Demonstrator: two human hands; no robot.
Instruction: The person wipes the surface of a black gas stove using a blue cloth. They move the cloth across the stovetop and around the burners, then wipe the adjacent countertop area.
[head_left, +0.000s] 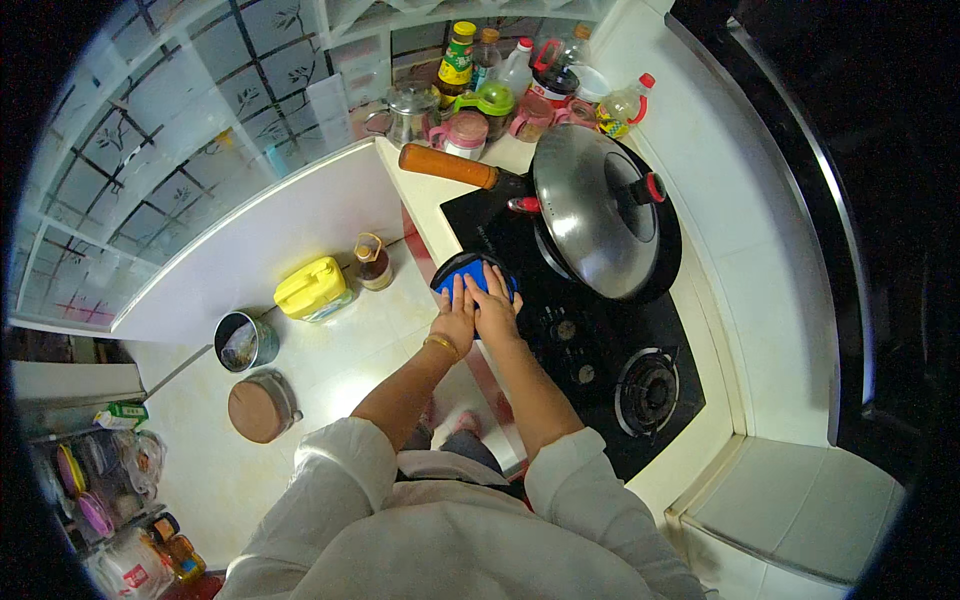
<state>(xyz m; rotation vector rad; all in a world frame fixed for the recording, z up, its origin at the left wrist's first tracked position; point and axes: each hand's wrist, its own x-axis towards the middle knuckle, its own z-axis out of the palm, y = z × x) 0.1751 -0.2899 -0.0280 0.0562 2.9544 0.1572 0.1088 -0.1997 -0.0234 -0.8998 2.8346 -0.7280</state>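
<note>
Before me at the counter's front edge, a round black pan or shallow dish (447, 264) has a flat blue cloth or pad (471, 268) in it. My left hand (454, 321), with a gold bracelet at the wrist, lies with its fingers on the blue cloth. Beside it my right hand (495, 309) is spread over the cloth's right part, its fingers pointing away from me. The two hands touch or nearly touch. What lies beneath the palms is hidden.
A wok with a steel lid (592, 217) sits on the black gas hob (540, 330), its wooden handle (448, 166) pointing left. A bare burner (655, 392) is at right. Bottles and jars (487, 105) crowd the far corner. On the floor stand a yellow jug (311, 289) and a bin (247, 341).
</note>
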